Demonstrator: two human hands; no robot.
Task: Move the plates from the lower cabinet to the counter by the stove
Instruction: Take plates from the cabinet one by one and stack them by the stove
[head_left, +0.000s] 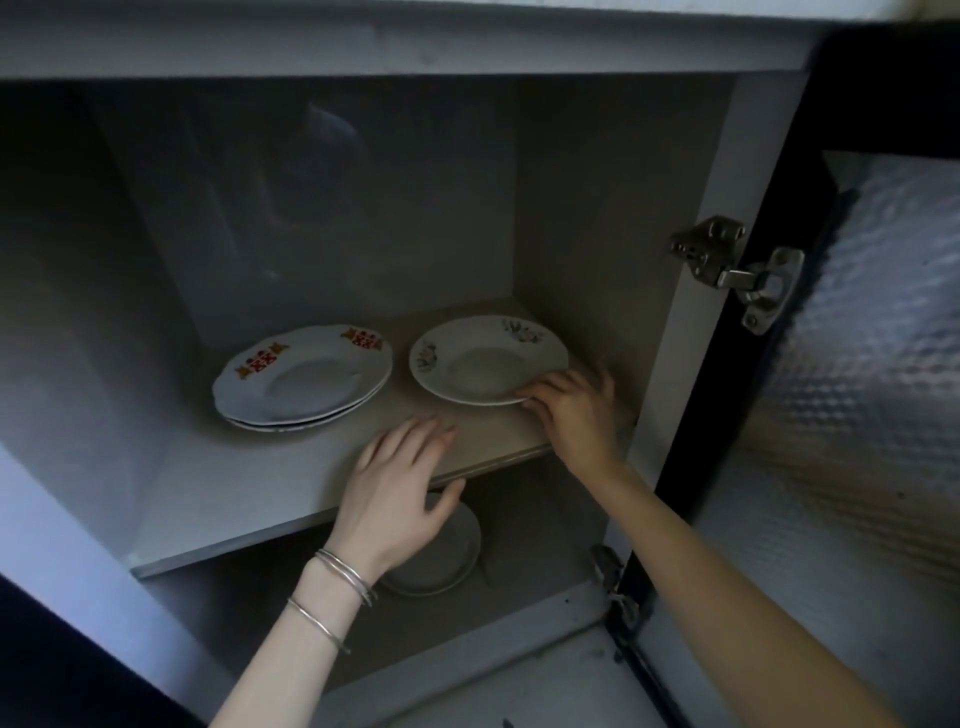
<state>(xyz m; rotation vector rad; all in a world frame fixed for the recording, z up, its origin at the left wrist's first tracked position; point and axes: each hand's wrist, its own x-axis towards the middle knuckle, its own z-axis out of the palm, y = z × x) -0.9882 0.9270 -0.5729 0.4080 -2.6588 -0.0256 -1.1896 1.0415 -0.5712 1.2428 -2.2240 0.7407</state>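
Inside the open lower cabinet, a white plate with flower prints (485, 358) lies on the right of the middle shelf (249, 488). My right hand (574, 408) grips its near right rim with fingers and thumb. To the left sits a short stack of white plates with red and gold motifs (301, 379). My left hand (400, 488) hovers flat over the shelf's front edge, fingers spread, holding nothing. Below the shelf, partly hidden by my left hand, lie more pale plates (447, 556) on the cabinet floor.
The cabinet door (883, 338) with a frosted patterned pane stands open at the right, held by metal hinges (737, 270). The cabinet's right wall (691, 270) is close beside my right hand. Thin bracelets circle my left wrist.
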